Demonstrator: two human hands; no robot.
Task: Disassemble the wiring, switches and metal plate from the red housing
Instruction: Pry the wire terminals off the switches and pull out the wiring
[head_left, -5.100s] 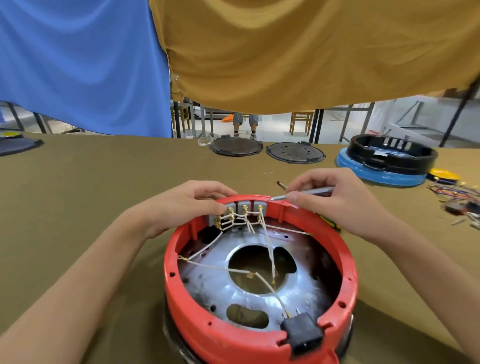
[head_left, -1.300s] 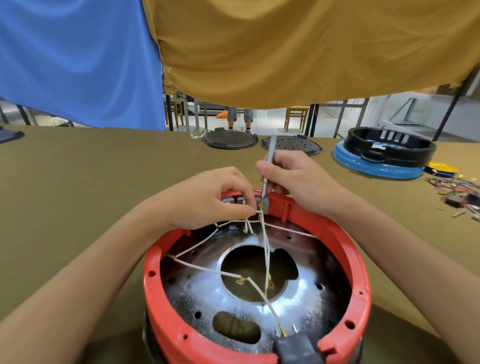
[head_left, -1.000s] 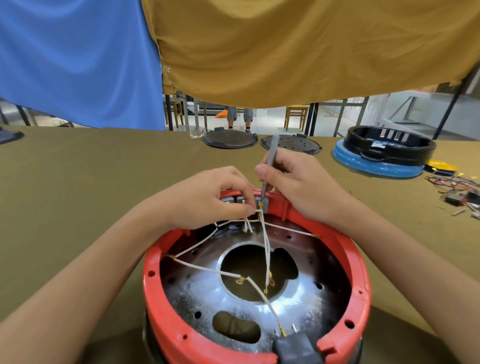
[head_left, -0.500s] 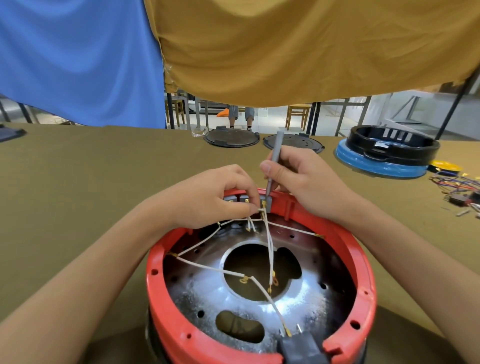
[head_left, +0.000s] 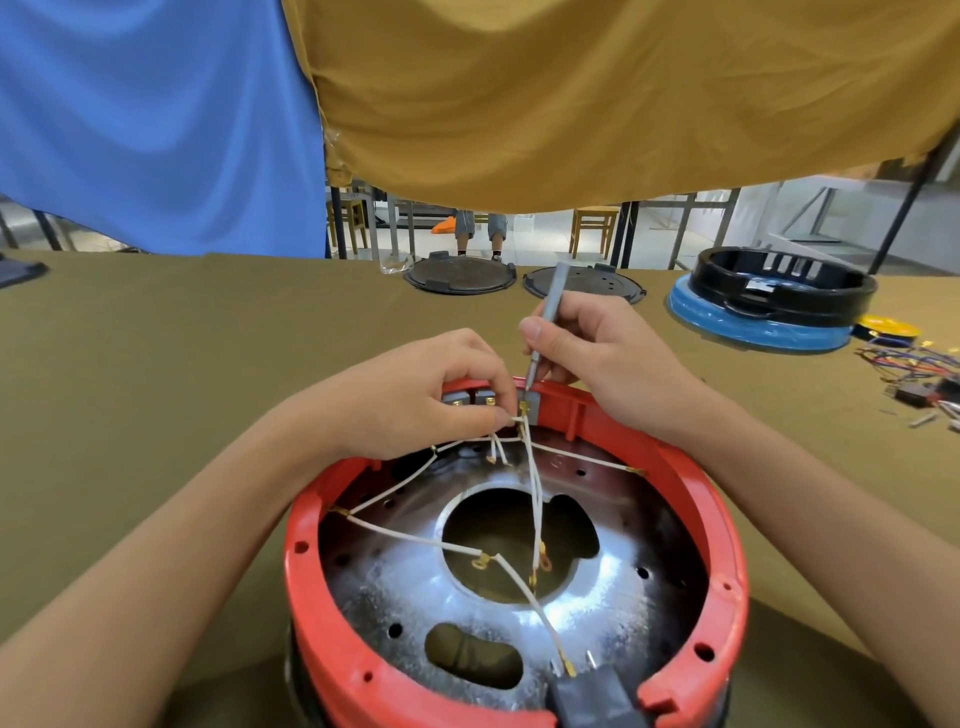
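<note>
While the red housing (head_left: 727, 545) sits open side up at the near edge of the olive-covered table (head_left: 182, 364), both hands work at its far rim, around twelve o'clock. The left hand (head_left: 415, 400) has its fingers curled, thumb and forefinger pinching a white wire (head_left: 535, 499) right where it meets the switches (head_left: 467, 400) — small grey blocks with brass tabs set against the inner wall. The right hand (head_left: 597, 358) grips a slim grey screwdriver (head_left: 545, 322) like a pen, nearly upright, its tip down at the brass terminal on the rightmost switch, just beside the left fingertips. More white wires fan out from that spot: one toward nine o'clock on the rim, one toward two o'clock, and others down across the metal plate (head_left: 415, 587) toward a black block (head_left: 592, 696) at six o'clock. That shiny plate lies inside the housing, with a large round hole at its centre and a smaller oblong opening nearer seven o'clock. Further out on the table, two dark round lids (head_left: 460, 273) lie at twelve o'clock, a black ring on a blue base (head_left: 769, 306) stands at two o'clock, and a loose tangle of coloured wires (head_left: 919, 374) lies toward three o'clock.
</note>
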